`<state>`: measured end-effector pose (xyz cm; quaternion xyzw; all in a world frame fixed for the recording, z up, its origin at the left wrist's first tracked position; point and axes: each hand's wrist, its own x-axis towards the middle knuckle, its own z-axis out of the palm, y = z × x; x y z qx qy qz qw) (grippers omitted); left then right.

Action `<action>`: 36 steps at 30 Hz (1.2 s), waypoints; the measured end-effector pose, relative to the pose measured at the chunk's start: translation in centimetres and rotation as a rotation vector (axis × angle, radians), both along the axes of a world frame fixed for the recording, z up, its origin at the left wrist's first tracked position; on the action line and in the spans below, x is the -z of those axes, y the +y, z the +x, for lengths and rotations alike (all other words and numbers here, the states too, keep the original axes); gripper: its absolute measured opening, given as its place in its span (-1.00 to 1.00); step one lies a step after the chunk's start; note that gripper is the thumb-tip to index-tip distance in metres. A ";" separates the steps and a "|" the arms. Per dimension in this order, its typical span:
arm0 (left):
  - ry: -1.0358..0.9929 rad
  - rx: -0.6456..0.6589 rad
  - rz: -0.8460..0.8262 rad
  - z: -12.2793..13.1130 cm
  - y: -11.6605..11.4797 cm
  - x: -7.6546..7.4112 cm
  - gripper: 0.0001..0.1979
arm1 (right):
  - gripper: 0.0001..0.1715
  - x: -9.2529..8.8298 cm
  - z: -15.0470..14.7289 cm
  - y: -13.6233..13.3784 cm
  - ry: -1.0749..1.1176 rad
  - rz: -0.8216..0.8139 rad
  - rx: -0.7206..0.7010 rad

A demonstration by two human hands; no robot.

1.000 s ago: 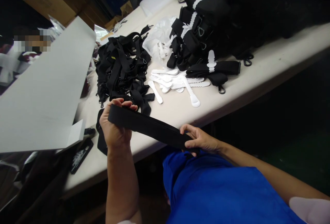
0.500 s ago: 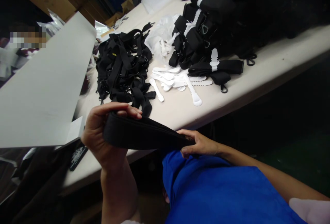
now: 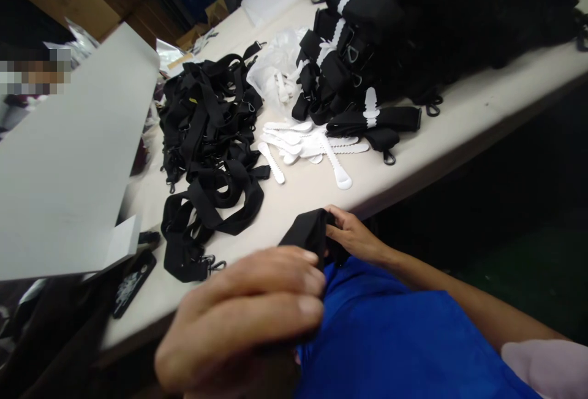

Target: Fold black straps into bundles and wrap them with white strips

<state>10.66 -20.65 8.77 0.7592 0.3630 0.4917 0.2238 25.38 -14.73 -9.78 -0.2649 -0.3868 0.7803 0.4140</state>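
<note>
A folded black webbing strap [image 3: 305, 229] spans between my two hands near the front edge of the table. My right hand [image 3: 356, 235] grips its end beside the blue cloth on my lap. My left hand [image 3: 248, 310], slightly blurred and close to the camera, has its fingers curled over the strap's other part; the palm side is hidden. Just beyond lies a loose pile of black straps [image 3: 202, 111] with metal clips. White notched plastic bands [image 3: 307, 141] lie scattered to its right. A bundled strap [image 3: 397, 119] has one such band around it.
A clear plastic bag [image 3: 280, 68] of white bands sits among the straps. Banded strap bundles [image 3: 335, 62] are heaped at the back right. A large white panel [image 3: 78, 160] stands at left, near a dark phone [image 3: 133, 282]. A person is partly visible behind it.
My left hand has swung down and right toward my right hand, folding the stretched strap shorter. The view has shifted slightly, and more of the loose straps at front left now shows.
</note>
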 end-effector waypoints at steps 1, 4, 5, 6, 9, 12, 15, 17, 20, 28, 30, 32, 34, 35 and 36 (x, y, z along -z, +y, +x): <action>0.075 0.077 -0.039 0.4 -0.7 0.0 -0.84 | -0.63 -0.1 0.1 0.3 0.038 -0.001 0.075; 0.245 0.300 -0.136 0.4 -1.1 0.8 -0.78 | -0.62 -0.6 0.6 1.2 0.141 -0.077 0.238; 0.242 0.349 -0.129 0.1 -0.7 1.4 -0.75 | -0.60 -0.8 0.8 1.6 0.169 -0.129 0.258; 0.203 0.367 -0.108 -0.4 -0.1 2.1 -0.73 | -0.60 -1.0 1.0 1.9 0.194 -0.187 0.262; 0.027 0.293 -0.080 -2.0 2.0 4.1 -0.78 | -0.67 -1.5 1.4 3.0 0.248 -0.345 0.238; -0.072 0.171 -0.101 -3.3 3.1 5.4 -0.80 | -0.78 -1.7 1.5 3.8 0.286 -0.444 0.220; -0.119 0.123 -0.077 -4.0 2.9 5.5 -0.80 | -0.85 -2.0 1.4 4.1 0.313 -0.475 0.210; -0.105 0.160 -0.067 -4.1 2.3 5.4 -0.82 | -0.83 -2.3 1.2 4.0 0.312 -0.465 0.213; 0.029 0.294 -0.083 -3.9 1.0 5.0 -0.78 | -0.72 -3.0 1.0 3.5 0.295 -0.413 0.241; 0.068 0.130 -0.460 -2.4 -0.7 8.1 -0.64 | -0.57 -4.4 1.2 2.0 0.245 -0.238 0.229; -0.108 0.037 -0.653 -2.1 -0.9 9.4 -0.47 | -0.59 -4.5 1.0 1.7 0.236 -0.208 0.211; -0.211 0.044 -0.667 -1.7 -1.3 10.1 -0.28 | -0.60 -4.4 0.7 1.5 0.227 -0.195 0.195; -0.228 0.021 -0.460 -1.4 -1.4 10.2 -0.19 | -0.59 -4.1 0.2 1.3 0.194 -0.207 0.174; -0.192 -0.008 -0.342 -1.2 -1.4 9.9 -0.23 | -0.59 -3.9 -0.1 1.1 0.170 -0.216 0.162; -0.136 -0.034 -0.242 -1.1 -1.3 9.5 -0.37 | -0.59 -3.7 -0.4 1.0 0.147 -0.221 0.149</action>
